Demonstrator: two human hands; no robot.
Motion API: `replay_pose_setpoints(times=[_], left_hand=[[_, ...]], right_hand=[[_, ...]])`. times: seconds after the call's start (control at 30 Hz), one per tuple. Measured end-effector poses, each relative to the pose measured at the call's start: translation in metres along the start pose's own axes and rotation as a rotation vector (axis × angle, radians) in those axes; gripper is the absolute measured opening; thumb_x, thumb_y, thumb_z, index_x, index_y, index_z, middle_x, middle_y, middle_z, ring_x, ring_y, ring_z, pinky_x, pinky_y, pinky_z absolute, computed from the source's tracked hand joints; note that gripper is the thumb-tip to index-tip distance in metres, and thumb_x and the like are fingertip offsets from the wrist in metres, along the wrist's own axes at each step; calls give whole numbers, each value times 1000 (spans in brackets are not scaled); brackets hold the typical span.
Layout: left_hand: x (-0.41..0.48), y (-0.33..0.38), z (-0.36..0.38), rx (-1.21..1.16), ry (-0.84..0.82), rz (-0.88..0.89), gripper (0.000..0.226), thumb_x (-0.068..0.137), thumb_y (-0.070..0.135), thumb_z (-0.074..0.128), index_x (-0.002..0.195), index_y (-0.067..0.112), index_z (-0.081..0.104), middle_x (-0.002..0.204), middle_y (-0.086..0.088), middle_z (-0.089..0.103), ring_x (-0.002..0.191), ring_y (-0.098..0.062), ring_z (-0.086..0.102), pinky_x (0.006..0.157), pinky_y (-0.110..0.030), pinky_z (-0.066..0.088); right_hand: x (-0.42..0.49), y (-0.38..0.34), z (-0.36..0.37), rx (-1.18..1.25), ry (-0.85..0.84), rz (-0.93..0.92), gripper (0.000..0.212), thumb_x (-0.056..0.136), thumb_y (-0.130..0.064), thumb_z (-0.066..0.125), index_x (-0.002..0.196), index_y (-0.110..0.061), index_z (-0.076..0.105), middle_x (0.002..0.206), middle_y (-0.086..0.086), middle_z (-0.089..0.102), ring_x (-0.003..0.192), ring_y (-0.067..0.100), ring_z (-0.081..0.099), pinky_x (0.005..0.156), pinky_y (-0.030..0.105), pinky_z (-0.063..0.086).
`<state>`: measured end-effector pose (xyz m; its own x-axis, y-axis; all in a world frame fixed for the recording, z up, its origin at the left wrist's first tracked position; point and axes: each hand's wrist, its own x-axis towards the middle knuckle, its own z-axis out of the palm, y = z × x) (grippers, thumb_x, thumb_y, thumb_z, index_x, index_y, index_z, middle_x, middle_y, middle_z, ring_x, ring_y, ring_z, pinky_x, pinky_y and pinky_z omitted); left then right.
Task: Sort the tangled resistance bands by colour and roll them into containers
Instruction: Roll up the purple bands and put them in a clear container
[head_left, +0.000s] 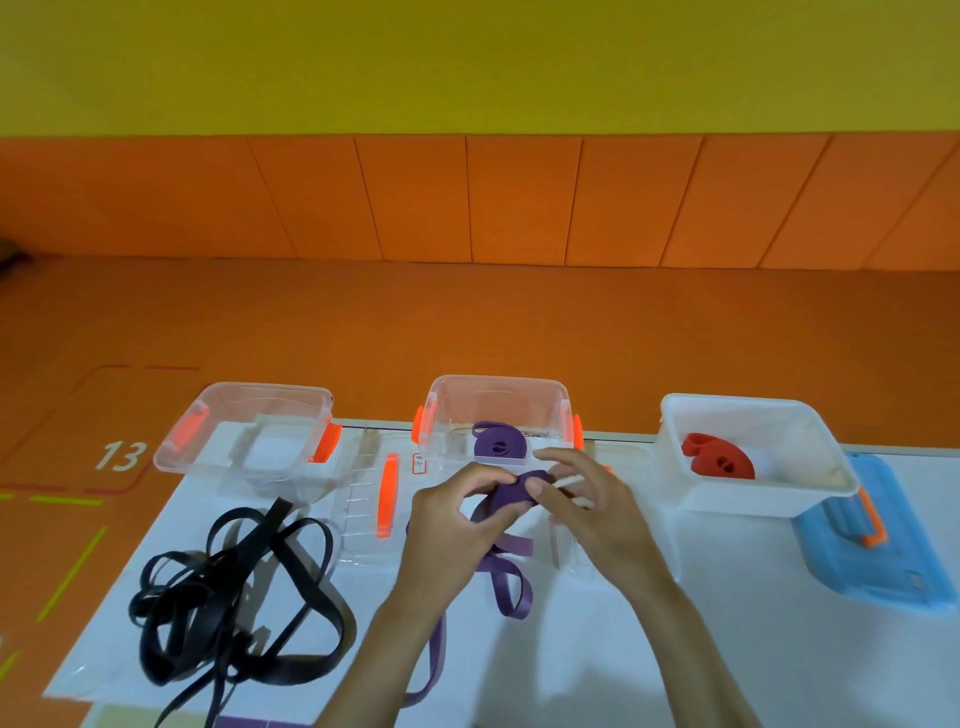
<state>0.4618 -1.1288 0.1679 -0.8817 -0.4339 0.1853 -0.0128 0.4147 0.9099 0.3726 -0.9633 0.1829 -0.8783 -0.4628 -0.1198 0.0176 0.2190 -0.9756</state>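
A purple band (511, 582) trails over the white table, its upper end partly rolled between my hands. My left hand (452, 525) grips the roll from the left; my right hand (587, 504) pinches it with the thumb, the other fingers spread. Behind them, a clear middle container (498, 400) holds a rolled purple band (500, 447). A white container (748, 457) at the right holds a rolled red band (719, 462). The clear left container (249, 431) holds no band. A tangle of black bands (234, 608) lies at the front left.
A clear lid with an orange handle (387, 496) lies between the left and middle containers. A blue lid (872, 551) lies at the far right near the table edge. Orange floor and wall padding lie beyond the table's far edge (623, 439).
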Motion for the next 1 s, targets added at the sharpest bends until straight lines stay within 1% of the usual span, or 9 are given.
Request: replay_pose_setpoints(times=[0.13,0.23,0.3,0.37,0.5,0.7,0.87,0.93,1.0], left_hand=[[8,11,-11,-71,-31,58,20,81,38,88,97,38,77,98,20,78,101,-7,75,89,-18,57],[11,15,-17,-168,8,76,22,75,40,94,90,35,79,96,11,81,99,-15,78,90,-27,61],[10,22,-22,-226,50,87,29,71,53,95,90,37,80,96,9,82,98,-16,79,88,-28,63],[14,34,-29,-326,96,98,33,69,55,95,94,37,81,100,8,82,99,-16,79,88,-25,62],[38,64,-45,-457,147,199,26,74,32,94,98,37,85,107,3,82,106,-17,77,92,-25,60],[67,106,-68,-519,87,144,30,73,35,92,102,35,86,104,1,83,99,-14,79,84,-21,59],[73,119,-79,-352,74,203,19,73,38,91,89,35,82,90,5,81,83,-8,74,71,-21,57],[69,117,-75,-332,41,205,19,75,36,90,91,33,81,92,4,81,85,-13,75,74,-29,59],[66,115,-69,-330,55,191,18,75,36,90,91,34,82,92,4,81,87,-16,76,77,-33,61]], right_hand=[[8,-25,-20,-136,-151,-198,17,85,-25,88,99,-31,81,95,-11,70,74,18,75,70,25,59],[18,-46,-30,-275,-237,-263,21,81,-24,91,100,-26,81,94,-14,70,76,15,76,73,26,61],[21,-59,-31,-322,-274,-330,23,82,-25,91,103,-25,82,95,-12,74,78,14,77,73,27,63],[23,-73,-28,-210,-252,-389,23,82,-22,91,104,-21,83,92,-4,79,76,18,79,72,28,65],[26,-101,-15,198,-128,-375,19,81,-20,88,99,-16,83,87,10,81,74,28,81,69,27,65],[27,-120,8,477,-36,-388,15,87,-30,86,100,-23,83,98,12,82,82,32,81,69,32,66],[28,-120,-7,153,-29,-485,31,78,-39,86,103,-21,83,98,2,81,89,20,77,78,40,66],[27,-123,-15,102,-57,-464,41,74,-43,87,112,-28,82,101,-3,82,91,16,77,80,28,63],[25,-122,-15,112,-90,-436,37,74,-38,91,110,-33,82,99,-3,82,87,15,78,75,23,62]])
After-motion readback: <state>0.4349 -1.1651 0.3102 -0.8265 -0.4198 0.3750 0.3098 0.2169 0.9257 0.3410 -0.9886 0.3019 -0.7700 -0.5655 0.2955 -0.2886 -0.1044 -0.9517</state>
